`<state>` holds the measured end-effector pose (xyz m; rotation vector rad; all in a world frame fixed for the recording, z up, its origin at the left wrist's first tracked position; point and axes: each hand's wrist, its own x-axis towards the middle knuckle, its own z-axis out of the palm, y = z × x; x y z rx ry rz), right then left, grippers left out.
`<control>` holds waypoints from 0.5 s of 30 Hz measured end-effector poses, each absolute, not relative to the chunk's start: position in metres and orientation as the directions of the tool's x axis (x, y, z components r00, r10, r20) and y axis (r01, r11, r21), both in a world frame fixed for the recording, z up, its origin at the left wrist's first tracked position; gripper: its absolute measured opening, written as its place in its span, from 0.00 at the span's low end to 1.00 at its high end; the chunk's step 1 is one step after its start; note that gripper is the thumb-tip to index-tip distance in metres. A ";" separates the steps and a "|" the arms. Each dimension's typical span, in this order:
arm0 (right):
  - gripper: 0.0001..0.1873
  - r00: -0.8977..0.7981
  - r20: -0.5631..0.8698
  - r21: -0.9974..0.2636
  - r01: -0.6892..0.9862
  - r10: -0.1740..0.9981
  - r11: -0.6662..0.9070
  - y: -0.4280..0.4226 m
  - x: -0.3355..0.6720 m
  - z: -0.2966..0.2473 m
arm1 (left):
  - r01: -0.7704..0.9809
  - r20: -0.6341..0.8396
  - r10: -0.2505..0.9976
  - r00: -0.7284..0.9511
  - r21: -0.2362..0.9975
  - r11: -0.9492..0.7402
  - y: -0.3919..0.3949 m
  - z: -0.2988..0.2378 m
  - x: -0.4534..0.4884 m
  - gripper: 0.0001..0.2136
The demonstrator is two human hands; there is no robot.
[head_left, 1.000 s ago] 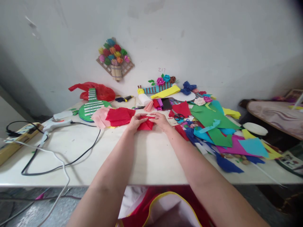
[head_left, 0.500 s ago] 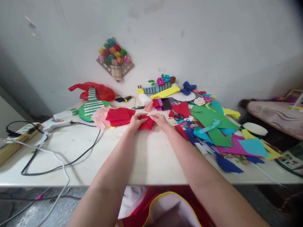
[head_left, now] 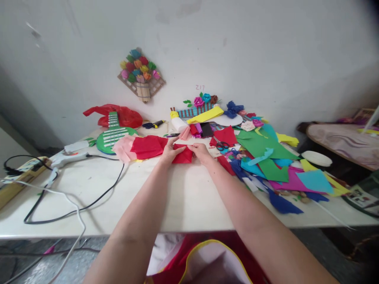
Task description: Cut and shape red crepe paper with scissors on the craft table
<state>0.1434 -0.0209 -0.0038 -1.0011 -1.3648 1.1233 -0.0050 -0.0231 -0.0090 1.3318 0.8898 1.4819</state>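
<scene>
A small piece of red crepe paper lies low over the table between my two hands. My left hand grips its left edge, with the thumb along the top and the index finger raised. At the upper right corner, my right hand pinches the same paper, its fingers curled together. Just left of my left hand is a larger red crepe sheet, overlapping a pale pink sheet. Beyond my hands are a folded pink strip and a white roll.
Scissors rest on red paper at the right, beside a heap of coloured paper. A glue gun with a black cord lies left, near a power strip. A green guitar-shaped craft stands behind.
The red paper now looks flatter and squarer between my hands. My left index finger has lifted away from it. The whole view has shifted slightly.
</scene>
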 end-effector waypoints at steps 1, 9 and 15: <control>0.17 -0.094 0.242 -0.969 0.014 0.966 0.245 -0.021 0.144 -0.004 | -0.169 0.295 0.955 0.012 0.942 -0.289 -0.023 -0.009 -0.005 0.35; 0.21 -0.083 0.359 -0.913 0.177 0.930 0.369 -0.016 0.144 -0.007 | -0.169 0.185 0.982 0.039 0.970 -0.176 -0.021 -0.012 -0.008 0.42; 0.22 -0.122 0.194 -0.981 -0.012 0.973 0.194 -0.021 0.144 -0.003 | -0.180 0.211 0.977 -0.017 0.961 -0.211 -0.019 -0.012 -0.009 0.40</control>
